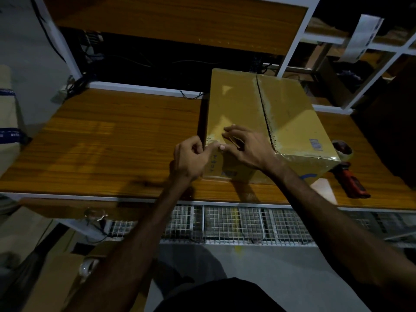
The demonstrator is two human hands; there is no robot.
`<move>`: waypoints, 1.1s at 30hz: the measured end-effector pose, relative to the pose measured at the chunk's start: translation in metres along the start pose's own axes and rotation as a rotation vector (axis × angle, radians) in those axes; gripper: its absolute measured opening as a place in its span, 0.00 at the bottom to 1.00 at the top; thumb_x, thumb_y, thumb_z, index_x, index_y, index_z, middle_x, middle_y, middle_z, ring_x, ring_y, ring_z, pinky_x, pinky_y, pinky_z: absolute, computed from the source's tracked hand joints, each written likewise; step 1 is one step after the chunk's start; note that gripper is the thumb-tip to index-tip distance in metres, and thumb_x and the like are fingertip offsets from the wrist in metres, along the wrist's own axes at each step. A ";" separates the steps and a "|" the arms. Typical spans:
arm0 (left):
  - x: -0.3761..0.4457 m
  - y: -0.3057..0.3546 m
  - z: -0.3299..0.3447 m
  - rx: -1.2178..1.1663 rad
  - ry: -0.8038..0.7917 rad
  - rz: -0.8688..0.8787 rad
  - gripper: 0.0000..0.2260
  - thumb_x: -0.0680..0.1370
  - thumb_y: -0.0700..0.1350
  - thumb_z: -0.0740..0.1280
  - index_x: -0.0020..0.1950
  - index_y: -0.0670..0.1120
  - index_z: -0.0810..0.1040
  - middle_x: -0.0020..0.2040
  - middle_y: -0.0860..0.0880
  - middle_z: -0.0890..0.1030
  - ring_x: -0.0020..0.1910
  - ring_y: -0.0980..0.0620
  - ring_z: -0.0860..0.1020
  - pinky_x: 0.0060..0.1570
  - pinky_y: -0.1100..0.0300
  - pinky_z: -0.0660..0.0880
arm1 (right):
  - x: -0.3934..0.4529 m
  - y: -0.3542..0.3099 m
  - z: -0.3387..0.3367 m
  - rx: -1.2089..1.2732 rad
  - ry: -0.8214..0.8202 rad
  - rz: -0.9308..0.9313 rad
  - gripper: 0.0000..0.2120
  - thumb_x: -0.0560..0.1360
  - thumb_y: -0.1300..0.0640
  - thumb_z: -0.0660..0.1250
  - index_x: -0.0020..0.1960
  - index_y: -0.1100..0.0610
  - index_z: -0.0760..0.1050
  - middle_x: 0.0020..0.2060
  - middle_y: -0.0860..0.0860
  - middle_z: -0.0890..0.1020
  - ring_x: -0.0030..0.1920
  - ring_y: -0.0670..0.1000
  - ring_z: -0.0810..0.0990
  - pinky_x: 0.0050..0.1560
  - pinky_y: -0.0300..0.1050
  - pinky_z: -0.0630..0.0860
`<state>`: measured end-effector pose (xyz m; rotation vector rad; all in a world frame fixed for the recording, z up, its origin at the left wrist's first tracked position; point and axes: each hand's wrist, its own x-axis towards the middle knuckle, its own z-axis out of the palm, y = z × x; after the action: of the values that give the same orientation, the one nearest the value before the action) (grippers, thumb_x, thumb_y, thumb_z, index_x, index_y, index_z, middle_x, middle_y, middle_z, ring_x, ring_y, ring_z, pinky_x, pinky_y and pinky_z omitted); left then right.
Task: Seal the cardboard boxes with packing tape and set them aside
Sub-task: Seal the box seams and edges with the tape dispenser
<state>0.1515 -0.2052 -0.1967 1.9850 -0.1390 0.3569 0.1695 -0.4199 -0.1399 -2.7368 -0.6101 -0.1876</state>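
A closed brown cardboard box [258, 113] stands on the wooden table [108, 143], right of the middle, with shiny clear tape along its top seam and over its near edge. My left hand [191, 157] is at the box's near left corner, fingers curled, thumb and forefinger pinching at the tape edge there. My right hand [245, 146] lies on the box's top near edge, fingers spread and pressing down the tape beside the left hand. A red-handled tape dispenser [347, 170] lies on the table just right of the box.
A wooden shelf [175, 21] on a white frame hangs over the back of the table, with dark cables below it. A wire mesh tray [236, 224] runs under the table's front edge. Taped boxes [7, 122] stand at far left. A strip of labels [362, 37] hangs at upper right.
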 end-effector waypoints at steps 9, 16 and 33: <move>0.001 -0.022 -0.002 0.104 -0.039 0.385 0.16 0.81 0.39 0.71 0.69 0.44 0.81 0.46 0.46 0.81 0.41 0.50 0.77 0.37 0.53 0.76 | -0.017 0.000 0.008 -0.038 0.098 -0.131 0.23 0.84 0.40 0.66 0.72 0.52 0.80 0.72 0.49 0.80 0.71 0.51 0.80 0.62 0.54 0.83; -0.004 -0.020 0.002 0.010 0.023 0.327 0.15 0.80 0.34 0.70 0.66 0.43 0.83 0.49 0.45 0.84 0.45 0.50 0.80 0.40 0.53 0.79 | -0.051 0.034 -0.001 0.105 0.222 -0.072 0.15 0.80 0.52 0.74 0.66 0.53 0.84 0.65 0.49 0.84 0.63 0.49 0.85 0.64 0.52 0.83; -0.015 -0.014 0.015 -0.028 0.145 0.088 0.16 0.80 0.35 0.71 0.61 0.54 0.84 0.49 0.50 0.82 0.48 0.44 0.81 0.44 0.39 0.82 | -0.178 0.189 -0.054 0.196 0.489 0.161 0.14 0.80 0.57 0.74 0.63 0.60 0.85 0.63 0.55 0.85 0.69 0.54 0.82 0.69 0.58 0.79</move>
<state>0.1440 -0.2135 -0.2193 1.9219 -0.1389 0.5517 0.0880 -0.6696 -0.1795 -2.4039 -0.2548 -0.6917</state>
